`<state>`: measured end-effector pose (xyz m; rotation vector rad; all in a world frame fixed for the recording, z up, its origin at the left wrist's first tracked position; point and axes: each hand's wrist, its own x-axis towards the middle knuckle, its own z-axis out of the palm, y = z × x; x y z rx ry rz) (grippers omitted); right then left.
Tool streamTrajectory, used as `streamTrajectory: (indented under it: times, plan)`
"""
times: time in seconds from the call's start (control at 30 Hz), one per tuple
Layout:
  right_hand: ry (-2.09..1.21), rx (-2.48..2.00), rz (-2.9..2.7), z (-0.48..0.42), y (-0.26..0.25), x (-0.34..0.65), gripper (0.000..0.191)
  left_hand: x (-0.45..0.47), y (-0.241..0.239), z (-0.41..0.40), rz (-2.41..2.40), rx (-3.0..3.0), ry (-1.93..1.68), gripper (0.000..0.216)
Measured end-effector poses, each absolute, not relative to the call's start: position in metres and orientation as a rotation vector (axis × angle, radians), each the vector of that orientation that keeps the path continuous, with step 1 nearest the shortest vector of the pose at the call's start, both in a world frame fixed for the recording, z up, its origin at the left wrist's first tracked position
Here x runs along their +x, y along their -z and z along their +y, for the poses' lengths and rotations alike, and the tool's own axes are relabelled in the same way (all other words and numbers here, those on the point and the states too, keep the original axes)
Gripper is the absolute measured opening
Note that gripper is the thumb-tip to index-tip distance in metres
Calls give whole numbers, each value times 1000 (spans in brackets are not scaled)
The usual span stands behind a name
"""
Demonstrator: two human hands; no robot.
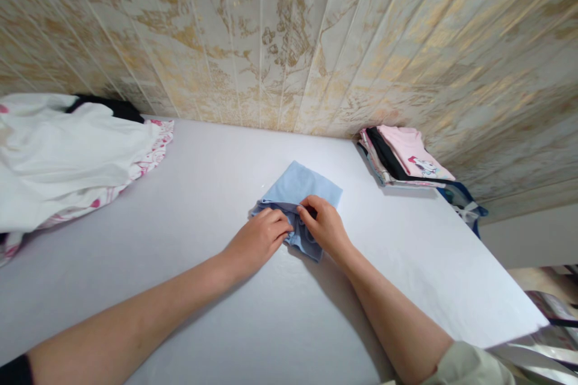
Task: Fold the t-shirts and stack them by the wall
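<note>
A light blue garment [303, 181], partly folded, lies at the middle of the white table. Its far part is flat, while the near part is turned over and bunched into creases. My left hand [267, 231] rests on the near left part with its fingers curled into the cloth. At the right of the fold, my right hand [326, 224] pinches the fabric between thumb and forefinger. Some of the near cloth is hidden beneath both hands. I cannot tell the exact kind of garment.
On the left of the white table [217, 156] lies a loose heap of white clothing [76, 162] with pink-patterned trim. A stack of folded clothes [413, 153], a pink one on top, stands at the back right by the patterned wall [289, 42]. Blue cloth [465, 201] hangs past the right edge.
</note>
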<state>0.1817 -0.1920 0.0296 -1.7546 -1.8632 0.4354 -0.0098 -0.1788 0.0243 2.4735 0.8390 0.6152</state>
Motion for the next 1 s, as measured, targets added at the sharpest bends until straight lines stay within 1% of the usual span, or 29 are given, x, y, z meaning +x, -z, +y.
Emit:
streamTrajectory:
  times: [0.07, 0.2, 0.4, 0.53, 0.63, 0.73, 0.83, 1.0]
  plan:
    - [-432, -1752, -1862, -192, -29, 182, 17, -11, -25, -179, 817, 2549, -547, 21]
    - [-427, -1732, -1878, -191, -27, 183, 17, -14, -26, -178, 864, 2596, -523, 24]
    - [-440, -1703, -1906, -192, -29, 183, 13, -13, -27, -180, 928, 2675, -446, 16]
    - [-441, -1700, -1914, -193, -30, 183, 13, -14, -27, -180, 950, 2654, -496, 7]
    - [-450, -1700, -1918, -193, -30, 183, 13, -14, -23, -180, 911, 2583, -588, 12]
    - [-447, -1693, -1928, -193, -30, 184, 12, -12, -20, -181, 805, 2593, -552, 18]
    - [-440, -1686, -1931, -193, -30, 183, 12, -9, -19, -182, 758, 2639, -488, 15]
    - [-448, -1673, -1928, -194, -31, 183, 12, -8, -23, -187, 816, 2560, -557, 12]
